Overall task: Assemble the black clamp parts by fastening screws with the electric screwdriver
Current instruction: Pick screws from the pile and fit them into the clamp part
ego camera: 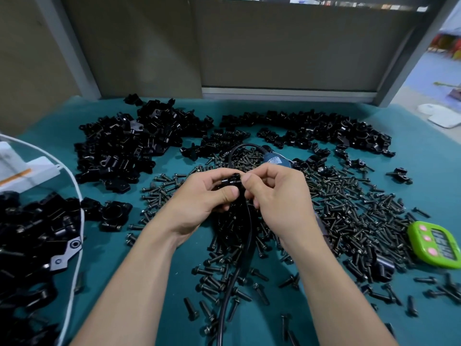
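Observation:
Both hands meet at the table's middle over a small black clamp part [231,182]. My left hand [204,196] grips it from the left, thumb on its near side. My right hand [274,193] pinches its right end with thumb and forefinger; whether a screw sits there is hidden. Just behind my right hand the blue electric screwdriver [275,159] lies on the table, and its black cable [245,236] runs toward me between my forearms. Loose black screws [349,221] cover the cloth around and to the right of the hands.
Heaps of black clamp parts lie at the back left [129,143] and back right [324,128]. A clear bin [37,233] of black parts stands at the left edge. A green timer [435,243] sits at the right. The teal cloth [162,258] covers the table.

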A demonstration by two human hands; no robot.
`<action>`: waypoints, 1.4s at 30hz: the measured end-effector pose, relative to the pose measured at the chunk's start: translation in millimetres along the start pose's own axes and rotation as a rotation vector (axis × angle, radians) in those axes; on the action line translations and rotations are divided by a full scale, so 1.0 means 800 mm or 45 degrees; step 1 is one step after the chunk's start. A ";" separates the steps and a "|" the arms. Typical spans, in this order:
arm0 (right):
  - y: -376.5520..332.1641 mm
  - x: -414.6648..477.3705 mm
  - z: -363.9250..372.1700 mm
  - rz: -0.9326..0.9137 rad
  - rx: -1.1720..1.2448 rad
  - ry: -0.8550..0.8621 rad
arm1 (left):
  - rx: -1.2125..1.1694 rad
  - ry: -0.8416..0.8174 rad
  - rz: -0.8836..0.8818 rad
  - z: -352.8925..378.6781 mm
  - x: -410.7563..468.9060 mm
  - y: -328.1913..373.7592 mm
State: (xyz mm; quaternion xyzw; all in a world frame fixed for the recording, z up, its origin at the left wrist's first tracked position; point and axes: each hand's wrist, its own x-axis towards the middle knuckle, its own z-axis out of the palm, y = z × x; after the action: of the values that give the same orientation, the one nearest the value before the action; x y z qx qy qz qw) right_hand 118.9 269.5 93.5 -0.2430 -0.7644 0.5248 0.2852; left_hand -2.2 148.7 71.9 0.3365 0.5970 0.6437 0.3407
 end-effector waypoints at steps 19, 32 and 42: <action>0.005 0.005 0.006 0.045 0.158 -0.039 | -0.210 -0.114 -0.083 0.007 -0.003 0.005; -0.002 0.000 0.013 0.164 0.531 0.044 | -0.162 -0.109 -0.086 0.003 -0.003 0.006; 0.012 0.001 0.016 -0.085 0.203 0.032 | -0.040 -0.196 -0.185 0.001 -0.009 0.013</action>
State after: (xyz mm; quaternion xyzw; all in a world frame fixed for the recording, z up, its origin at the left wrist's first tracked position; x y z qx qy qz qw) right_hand 109.9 264.3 81.1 -0.2005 -0.7243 0.5710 0.3304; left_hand 2.4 142.5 82.3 0.3354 0.5817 0.5989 0.4365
